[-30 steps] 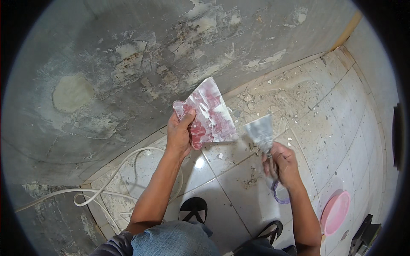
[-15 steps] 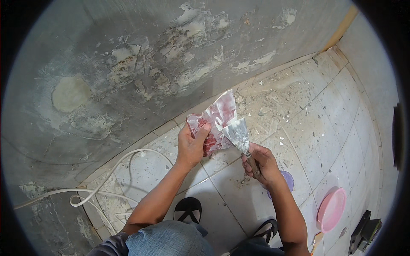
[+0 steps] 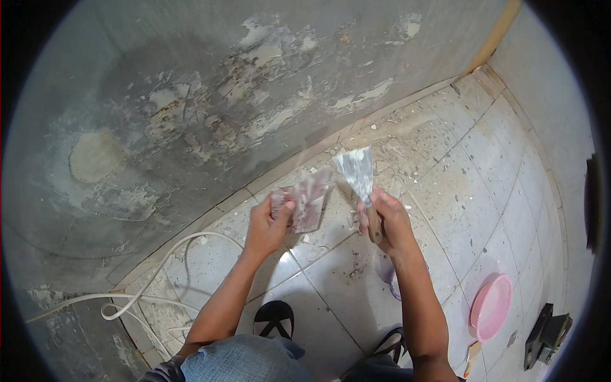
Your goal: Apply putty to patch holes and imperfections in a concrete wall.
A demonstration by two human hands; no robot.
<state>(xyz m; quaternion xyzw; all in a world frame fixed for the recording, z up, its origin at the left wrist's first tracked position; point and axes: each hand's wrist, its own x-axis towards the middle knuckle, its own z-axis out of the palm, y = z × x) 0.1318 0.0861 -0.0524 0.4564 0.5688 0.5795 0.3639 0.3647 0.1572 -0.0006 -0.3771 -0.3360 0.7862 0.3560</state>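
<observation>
My left hand (image 3: 268,224) is closed on the edge of a flat, reddish plastic scraper (image 3: 312,202) smeared with white paste, its thumb on the near face. Motion blurs that scraper. In my right hand (image 3: 389,219) is a putty knife (image 3: 358,170), gripped by its wooden handle with the blade pointing up and away. White paste coats the blade, mostly along its far edge. A gap separates the two tools, both held above the tiled floor (image 3: 331,280). Beyond them stands a grey wall (image 3: 191,57) with rough, peeling and patched areas.
Crumbs and flakes of plaster (image 3: 414,137) litter the floor along the wall. A white cable (image 3: 149,274) loops at left. A pink basin (image 3: 492,309), a brush (image 3: 472,356) and a dark object (image 3: 545,337) lie at right. Behind my right forearm is a purple container (image 3: 393,286), partly hidden.
The putty knife has come away from the reddish scraper and now points more upright. My left hand has shifted slightly left and nearer, tilting the scraper. The whole view has moved a little.
</observation>
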